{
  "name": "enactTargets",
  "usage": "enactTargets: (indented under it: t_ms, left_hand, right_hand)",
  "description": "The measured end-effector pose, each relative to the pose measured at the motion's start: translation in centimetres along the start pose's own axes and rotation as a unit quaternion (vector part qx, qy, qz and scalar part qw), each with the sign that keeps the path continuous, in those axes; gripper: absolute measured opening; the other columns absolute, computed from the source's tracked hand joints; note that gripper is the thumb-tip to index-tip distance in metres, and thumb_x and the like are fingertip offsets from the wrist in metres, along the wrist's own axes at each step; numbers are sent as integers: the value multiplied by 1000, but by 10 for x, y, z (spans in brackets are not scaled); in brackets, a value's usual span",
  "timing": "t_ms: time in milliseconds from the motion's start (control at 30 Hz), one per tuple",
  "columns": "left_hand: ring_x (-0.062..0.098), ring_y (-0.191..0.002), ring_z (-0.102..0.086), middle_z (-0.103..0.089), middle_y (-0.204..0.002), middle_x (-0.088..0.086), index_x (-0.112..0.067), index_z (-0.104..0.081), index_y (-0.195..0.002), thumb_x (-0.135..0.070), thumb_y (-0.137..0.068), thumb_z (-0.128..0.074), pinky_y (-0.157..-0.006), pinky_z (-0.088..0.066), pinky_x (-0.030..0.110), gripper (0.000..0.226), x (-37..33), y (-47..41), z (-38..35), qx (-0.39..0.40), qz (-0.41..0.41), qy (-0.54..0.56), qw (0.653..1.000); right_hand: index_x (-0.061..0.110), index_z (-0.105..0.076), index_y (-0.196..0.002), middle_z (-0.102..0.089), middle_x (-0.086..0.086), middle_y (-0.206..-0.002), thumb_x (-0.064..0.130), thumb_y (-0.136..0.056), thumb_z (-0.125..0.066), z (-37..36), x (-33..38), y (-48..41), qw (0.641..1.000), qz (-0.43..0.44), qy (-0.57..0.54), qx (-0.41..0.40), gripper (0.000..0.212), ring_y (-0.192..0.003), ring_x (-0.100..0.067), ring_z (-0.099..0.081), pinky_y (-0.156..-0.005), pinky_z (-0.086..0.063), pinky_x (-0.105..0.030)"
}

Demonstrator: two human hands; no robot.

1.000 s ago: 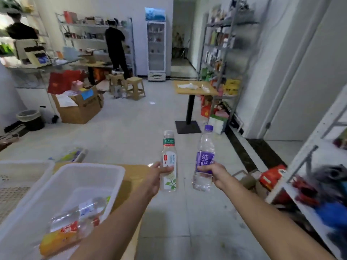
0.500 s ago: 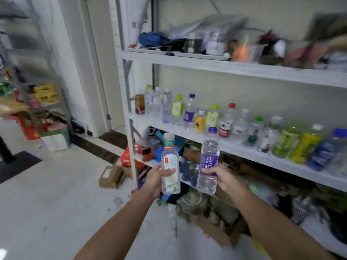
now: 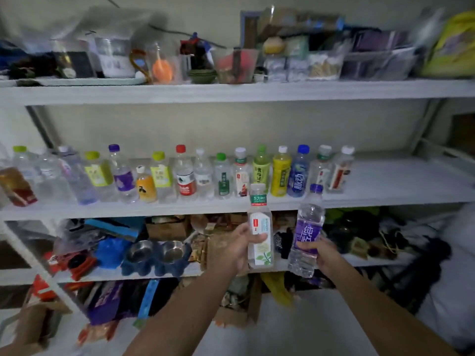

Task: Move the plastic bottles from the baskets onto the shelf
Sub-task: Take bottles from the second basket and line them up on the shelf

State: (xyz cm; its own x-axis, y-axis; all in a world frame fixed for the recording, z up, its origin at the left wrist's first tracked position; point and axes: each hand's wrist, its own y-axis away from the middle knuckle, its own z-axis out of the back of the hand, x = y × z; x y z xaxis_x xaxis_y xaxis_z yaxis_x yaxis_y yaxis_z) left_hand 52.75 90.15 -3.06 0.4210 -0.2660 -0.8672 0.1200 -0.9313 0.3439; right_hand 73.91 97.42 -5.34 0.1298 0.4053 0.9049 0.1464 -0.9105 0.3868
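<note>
Facing the shelf (image 3: 385, 185) square-on now, left hand (image 3: 235, 250) fingers wrap the white-label bottle (image 3: 260, 222), right hand (image 3: 326, 254) fingers the purple-label bottle (image 3: 307, 228).

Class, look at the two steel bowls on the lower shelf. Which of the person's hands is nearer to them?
Left. The left hand, holding the white-labelled bottle, is just right of the steel bowls; the right hand, with the purple-labelled bottle, is farther right.

Two steel bowls (image 3: 172, 253) in blue holder (image 3: 154, 269); green dishes (image 3: 203, 75) stacked up top; yellow bag (image 3: 452, 44) top rt.
</note>
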Motion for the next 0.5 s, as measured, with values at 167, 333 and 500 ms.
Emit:
enactTargets:
  t_ms: [167, 333, 500]
  left_hand:
    - [36, -100, -67, -69, -112, 17, -7, -61, -113, 5, -72, -76, -85, -54, 52, 46, 8, -65, -61, 52, 14, -37, 998]
    - [33, -97, -66, -68, -112, 17, -2, -61, -111, 9, -69, -77, -81, -55, 43, 47, 9, -140, -118, 83, -1, -73, 994]
    - [33, -96, -65, -71, -91, 6, -20, -67, -81, 14, -64, -78, -87, -54, 51, 40, 12, -202, -181, 126, -37, -127, 983]
  right_hand:
    - [1, -64, -107, -69, -19, -98, -16, -61, -73, 61, 12, -35, 997, 15, -22, -69, 50, -89, -34, -66, -77, -54, -43]
    - [2, -62, -104, -69, -13, -89, -17, -61, -73, 101, 49, -84, 991, 49, -30, -122, 48, -81, -30, -64, -68, -51, -34]
    - [2, -62, -104, -68, -18, -97, -21, -63, -71, 139, 75, -119, 984, 61, -54, -162, 48, -88, -34, -63, -81, -54, -46]
